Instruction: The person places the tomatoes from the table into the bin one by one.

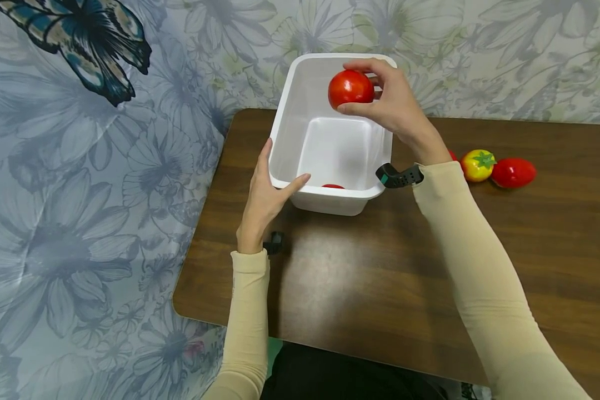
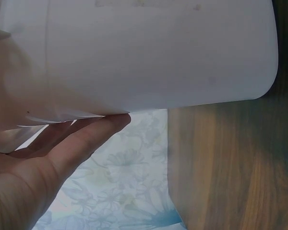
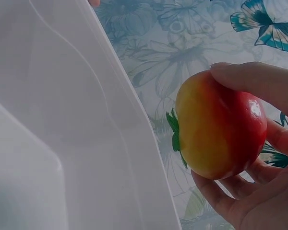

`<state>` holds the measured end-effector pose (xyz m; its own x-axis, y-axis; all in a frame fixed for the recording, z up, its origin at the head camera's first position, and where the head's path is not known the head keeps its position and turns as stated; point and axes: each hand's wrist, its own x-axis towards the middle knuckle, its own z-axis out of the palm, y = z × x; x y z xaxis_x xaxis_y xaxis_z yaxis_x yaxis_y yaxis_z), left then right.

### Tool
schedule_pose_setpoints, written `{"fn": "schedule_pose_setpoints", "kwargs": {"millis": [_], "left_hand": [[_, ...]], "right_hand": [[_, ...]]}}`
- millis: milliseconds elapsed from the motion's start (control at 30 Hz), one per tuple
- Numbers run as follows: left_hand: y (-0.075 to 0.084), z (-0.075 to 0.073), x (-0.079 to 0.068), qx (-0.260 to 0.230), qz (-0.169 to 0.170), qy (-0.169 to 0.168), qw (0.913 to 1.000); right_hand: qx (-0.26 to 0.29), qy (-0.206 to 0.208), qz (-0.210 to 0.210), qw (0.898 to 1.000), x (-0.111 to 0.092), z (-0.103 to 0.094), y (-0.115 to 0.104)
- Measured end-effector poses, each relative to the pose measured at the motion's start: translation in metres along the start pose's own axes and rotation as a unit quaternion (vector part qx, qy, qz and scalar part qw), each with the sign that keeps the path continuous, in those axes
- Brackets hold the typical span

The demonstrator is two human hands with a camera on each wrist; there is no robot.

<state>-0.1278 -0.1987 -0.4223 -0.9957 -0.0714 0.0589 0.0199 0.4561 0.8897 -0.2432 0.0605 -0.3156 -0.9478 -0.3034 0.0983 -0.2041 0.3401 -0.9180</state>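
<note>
My right hand (image 1: 397,103) holds a shiny toy tomato (image 1: 351,89) between thumb and fingers, above the white plastic basin (image 1: 331,203). In the right wrist view the toy tomato (image 3: 221,127) shows red on one side and yellow on the other, with green leaves at its stem end. My left hand (image 1: 267,200) grips the basin's near left corner, its thumb over the rim and its fingers along the outer wall. The left wrist view shows these fingers (image 2: 93,136) against the basin's outside (image 2: 158,57). Inside the near end lies a red thing (image 1: 333,186), mostly hidden by the rim.
On the brown wooden table (image 1: 330,278), right of the basin, lie a yellow toy tomato (image 1: 478,165) with green leaves and a red oval toy vegetable (image 1: 513,173). Another red thing is partly hidden by the right forearm. Flower-patterned covering (image 1: 105,222) borders the table.
</note>
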Motion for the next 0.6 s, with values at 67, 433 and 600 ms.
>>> {"fn": "schedule_pose_setpoints", "kwargs": {"millis": [67, 433, 600], "left_hand": [[-0.0001, -0.0003, 0.0000, 0.000, -0.001, -0.001, 1.0000], [0.0045, -0.0025, -0.0019, 0.002, -0.013, -0.005, 0.9999], [0.0037, -0.0004, -0.0004, 0.002, -0.006, -0.006, 1.0000]], "right_hand": [[-0.001, 0.000, -0.001, 1.000, 0.0002, -0.0001, 0.0000], [0.006, -0.007, -0.009, 1.000, -0.0006, 0.0004, -0.0009], [0.025, -0.004, -0.026, 0.999, -0.0028, -0.0029, -0.0011]]}}
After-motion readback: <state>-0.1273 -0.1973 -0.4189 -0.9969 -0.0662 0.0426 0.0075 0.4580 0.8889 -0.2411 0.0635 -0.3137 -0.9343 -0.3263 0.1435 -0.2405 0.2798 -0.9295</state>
